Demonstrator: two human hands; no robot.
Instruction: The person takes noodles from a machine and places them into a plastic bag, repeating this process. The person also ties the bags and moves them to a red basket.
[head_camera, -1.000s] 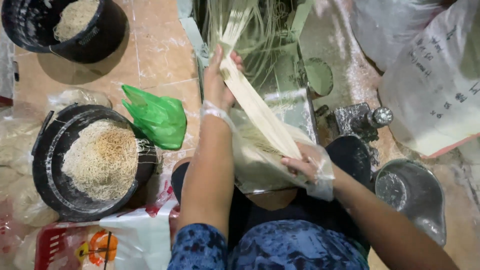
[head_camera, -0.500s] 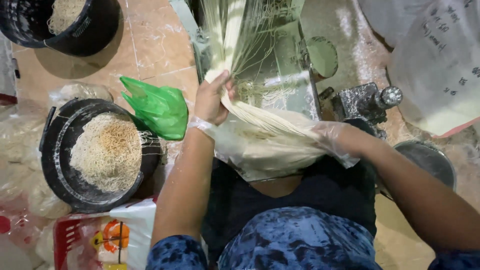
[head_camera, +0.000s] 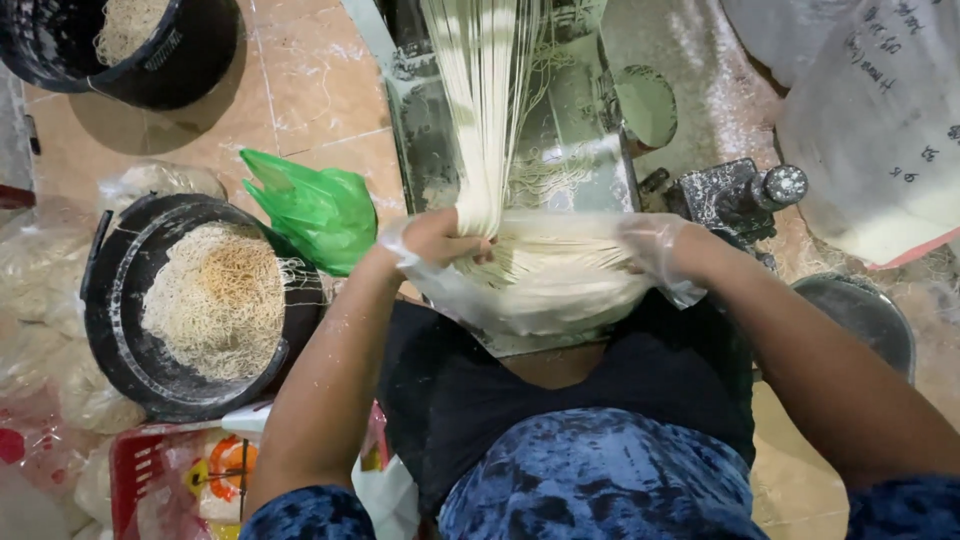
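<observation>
Long pale noodle strands (head_camera: 490, 110) hang down from a flour-dusted metal noodle machine (head_camera: 560, 150). My left hand (head_camera: 440, 240), in a thin clear plastic glove, grips the strands where they bend. My right hand (head_camera: 665, 250), also gloved, holds the other end of the folded bundle of noodles (head_camera: 560, 270), which lies across between both hands. A clear plastic bag (head_camera: 530, 305) sags under the bundle, just above my lap.
A black bucket (head_camera: 120, 330) holding a heap of noodles stands at my left, with a green plastic bag (head_camera: 315, 210) beside it. Another black bucket (head_camera: 150, 60) sits at the top left. A white sack (head_camera: 880, 130) and a grey bowl (head_camera: 870, 310) are at right. A red basket (head_camera: 150, 470) lies low left.
The noodle bundle was held diagonally a second ago; both hands have since swung it level and spread apart, folding the strands over the clear bag. The view has shifted slightly.
</observation>
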